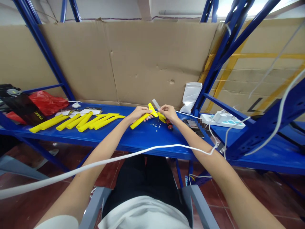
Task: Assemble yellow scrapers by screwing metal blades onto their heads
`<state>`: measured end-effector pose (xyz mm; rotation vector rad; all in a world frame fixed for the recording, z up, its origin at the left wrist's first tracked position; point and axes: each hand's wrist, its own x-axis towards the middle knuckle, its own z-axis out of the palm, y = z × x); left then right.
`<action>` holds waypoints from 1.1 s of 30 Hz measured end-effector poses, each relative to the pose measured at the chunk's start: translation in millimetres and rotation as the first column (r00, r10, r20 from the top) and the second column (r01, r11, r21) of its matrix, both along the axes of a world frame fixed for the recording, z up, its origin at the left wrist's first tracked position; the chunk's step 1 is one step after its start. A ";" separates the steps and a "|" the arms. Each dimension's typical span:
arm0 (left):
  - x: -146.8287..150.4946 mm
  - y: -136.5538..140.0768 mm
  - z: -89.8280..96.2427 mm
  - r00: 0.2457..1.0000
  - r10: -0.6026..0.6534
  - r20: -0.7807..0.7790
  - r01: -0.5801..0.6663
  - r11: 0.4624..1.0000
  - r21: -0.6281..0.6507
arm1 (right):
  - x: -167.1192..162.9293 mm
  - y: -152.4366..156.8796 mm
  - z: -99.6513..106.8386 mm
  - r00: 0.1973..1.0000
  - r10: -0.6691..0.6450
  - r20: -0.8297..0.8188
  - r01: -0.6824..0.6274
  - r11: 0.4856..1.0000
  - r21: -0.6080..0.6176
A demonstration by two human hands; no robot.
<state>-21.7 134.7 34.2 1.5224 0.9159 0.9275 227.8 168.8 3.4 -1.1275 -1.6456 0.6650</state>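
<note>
My left hand (140, 113) is closed on a yellow T-shaped handle (138, 122), its tube slanting down to the left and its flat head up to the right. Pinched in my right hand (168, 111) is a thin pale strip (156, 103), which leans just right of the yellow head. Below my right hand lie another yellow piece (162, 118), partly hidden, and a red and black tool (169, 125), perhaps a screwdriver. Several tiny pale bits (156, 126), too small to identify, are scattered on the blue table (143, 140).
Several yellow tubular handles (83, 122) lie in a row at left, beside a red plastic bag (49, 102) and a black box (22, 105). A phone (194, 128) and a white power strip (224, 121) are at right. A white cable (133, 154) crosses in front.
</note>
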 end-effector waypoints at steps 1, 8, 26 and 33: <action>0.1 -0.4 -0.1 1.000 -0.020 -0.013 0.020 1.000 -0.002 | 0.5 -3.1 2.4 0.998 0.015 -0.053 -0.014 1.000 0.003; 0.9 -2.9 -3.2 0.991 -0.116 -0.061 0.115 0.993 -0.029 | -6.2 -20.9 14.2 0.973 0.121 -0.196 -0.119 0.993 0.023; 0.7 -3.1 -4.5 0.991 -0.125 -0.052 0.125 0.992 -0.019 | -9.5 -27.4 14.9 0.970 0.155 -0.187 -0.157 0.988 0.002; 1.5 -1.3 -3.9 0.995 -0.094 -0.014 0.094 0.995 -0.018 | -11.4 -32.5 16.8 0.966 0.182 -0.183 -0.188 0.982 -0.014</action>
